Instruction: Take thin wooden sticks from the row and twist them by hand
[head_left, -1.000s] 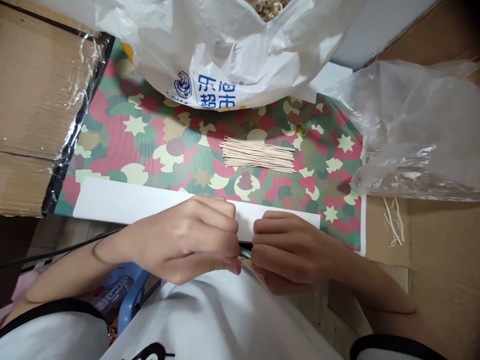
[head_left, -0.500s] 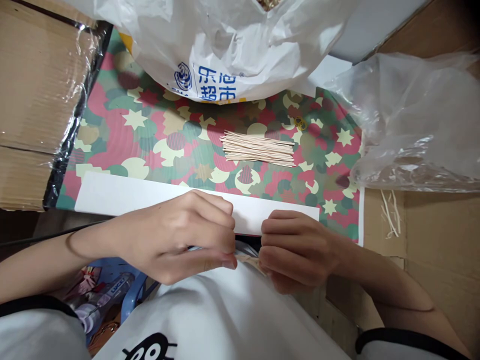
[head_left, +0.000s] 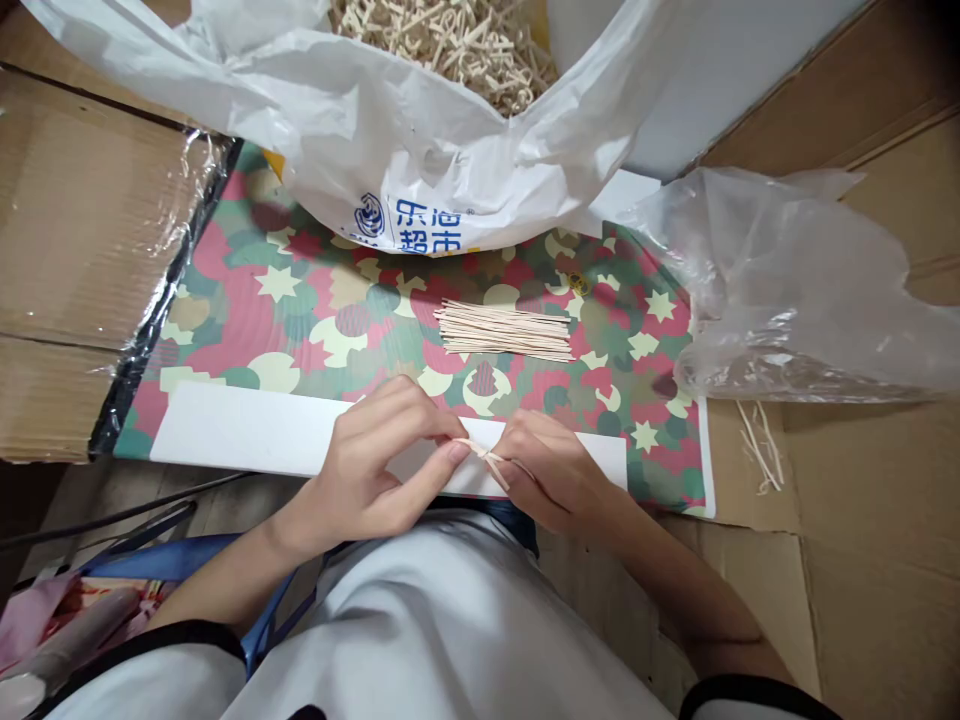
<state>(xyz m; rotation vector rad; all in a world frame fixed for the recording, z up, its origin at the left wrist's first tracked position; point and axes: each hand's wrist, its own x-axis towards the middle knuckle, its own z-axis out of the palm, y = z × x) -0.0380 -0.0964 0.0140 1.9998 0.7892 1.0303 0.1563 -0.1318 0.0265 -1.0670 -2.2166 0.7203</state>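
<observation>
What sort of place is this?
Probably a makeshift home craft spot: flattened cardboard lies around, with a plastic bag of pale strips and a row of thin sticks, while the left hand and right hand pinch a strip.

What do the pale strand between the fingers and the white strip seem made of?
The pale strand looks like a thin sliver of bare wood or bamboo: matte, straw-coloured, unpainted; too small to tell which. The white strip looks like smooth matte card or heavy paper, with straight edges.

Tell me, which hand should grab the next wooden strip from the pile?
Probably the right hand: it sits nearest the pile of wooden strips, while the left hand's fingertips pinch the bent strip.
</observation>
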